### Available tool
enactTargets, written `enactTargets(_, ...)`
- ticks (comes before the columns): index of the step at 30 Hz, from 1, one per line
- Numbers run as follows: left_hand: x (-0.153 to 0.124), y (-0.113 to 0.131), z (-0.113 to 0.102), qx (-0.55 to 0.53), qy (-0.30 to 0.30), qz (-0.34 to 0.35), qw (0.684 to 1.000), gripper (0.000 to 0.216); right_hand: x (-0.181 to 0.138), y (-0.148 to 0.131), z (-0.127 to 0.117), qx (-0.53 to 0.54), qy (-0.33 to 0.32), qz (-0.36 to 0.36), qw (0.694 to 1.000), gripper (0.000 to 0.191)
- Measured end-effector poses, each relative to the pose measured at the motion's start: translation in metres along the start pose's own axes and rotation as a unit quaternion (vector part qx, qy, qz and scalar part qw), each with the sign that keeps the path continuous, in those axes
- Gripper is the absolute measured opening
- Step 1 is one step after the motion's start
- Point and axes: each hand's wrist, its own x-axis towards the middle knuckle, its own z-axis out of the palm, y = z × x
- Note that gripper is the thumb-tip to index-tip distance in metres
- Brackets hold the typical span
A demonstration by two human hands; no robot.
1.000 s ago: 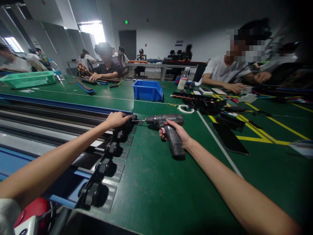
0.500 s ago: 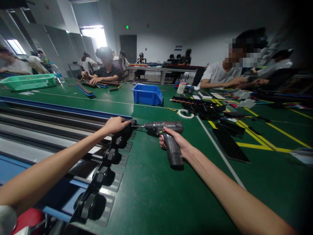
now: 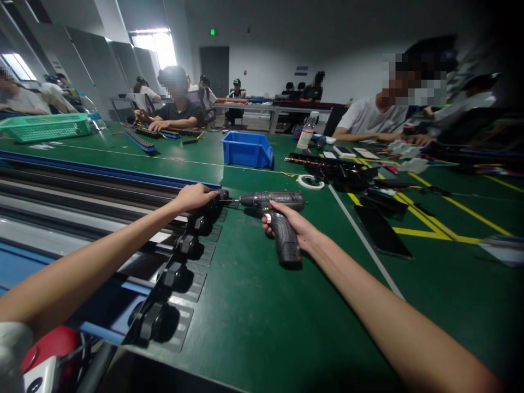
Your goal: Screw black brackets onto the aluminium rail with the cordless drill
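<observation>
One drill (image 3: 282, 197), two small green lights showing on its side, is above the green tabletop (image 3: 254, 305), handle wrapped in the right hand's (image 3: 298, 225) grip, bit pointing at the farthest of five black fittings (image 3: 176, 275) along one railed assembly (image 3: 102, 194). The left hand (image 3: 194, 197) is at that fitting; whether its grip pinches anything, I cannot tell. Beyond stand one blue bin (image 3: 245, 152), one green basket (image 3: 49, 130) and two bottles (image 3: 305, 136). The wall sign's (image 3: 302, 70) writing is too small to read.

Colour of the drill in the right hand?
Dark grey to black: the drill shows best in the head view.
</observation>
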Motion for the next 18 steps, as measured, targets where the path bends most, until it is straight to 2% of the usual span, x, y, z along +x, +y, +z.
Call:
enactTargets(4, -0.0011, 0.0017, -0.0010, -0.002, 0.002, 0.002, 1.000, 0.071, 0.0036, 0.0007, -0.0050, 0.009, -0.018, 0.014, 1.000, 0.030)
enactTargets(18, -0.0050, -0.0028, 0.0025, -0.001, 0.039, 0.012, 0.999, 0.072, 0.0021, 0.0039, -0.0065, -0.004, -0.048, -0.021, 0.999, 0.038)
